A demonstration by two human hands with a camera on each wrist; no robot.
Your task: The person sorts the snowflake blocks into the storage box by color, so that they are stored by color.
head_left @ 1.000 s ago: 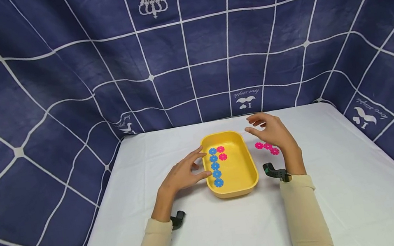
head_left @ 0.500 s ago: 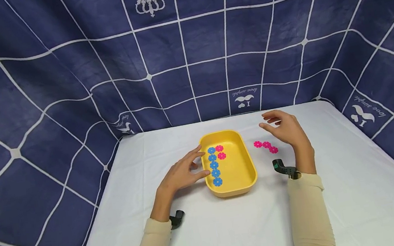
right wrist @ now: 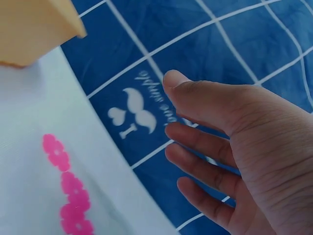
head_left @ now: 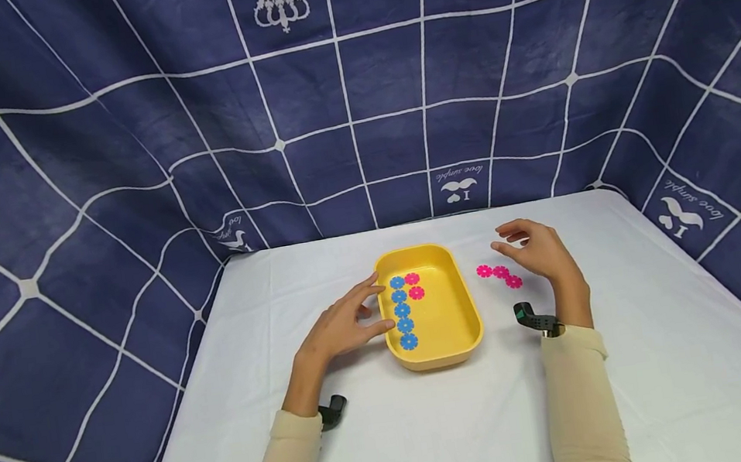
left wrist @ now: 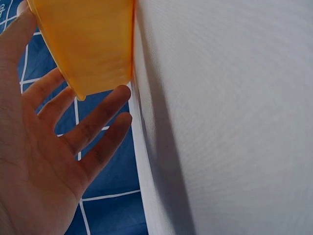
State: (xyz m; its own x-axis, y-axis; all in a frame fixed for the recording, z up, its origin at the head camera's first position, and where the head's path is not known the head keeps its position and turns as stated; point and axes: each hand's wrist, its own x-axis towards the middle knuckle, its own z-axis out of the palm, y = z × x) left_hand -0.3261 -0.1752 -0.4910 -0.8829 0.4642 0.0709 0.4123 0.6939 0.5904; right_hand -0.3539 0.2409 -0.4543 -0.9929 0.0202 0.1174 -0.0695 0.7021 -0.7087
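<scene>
In the head view a yellow rectangular tray (head_left: 443, 331) lies on the white-covered table. Inside, along its left side, runs a column of several blue flower-shaped discs (head_left: 403, 310), with two pink flower-shaped discs (head_left: 416, 293) beside the upper ones. My left hand (head_left: 341, 328) rests at the tray's left rim, thumb and fingers spread; the left wrist view shows the fingers (left wrist: 100, 125) extended by the tray's wall (left wrist: 93, 44). Right of the tray lie three more pink discs (head_left: 501, 272) in a slanting row. Above and right of them hovers my right hand (head_left: 542, 251), fingers loosely bent, holding nothing.
White cloth (head_left: 440, 440) covers the table. Behind it and at both sides hangs a dark blue curtain (head_left: 386, 81) with white grid lines. A black wrist camera (head_left: 535, 317) sits on the right wrist, another black camera (head_left: 333, 412) on the left.
My right hand has moved right, away from the tray, then dipped slightly. The left hand stays at the tray's rim, and the discs keep their places.
</scene>
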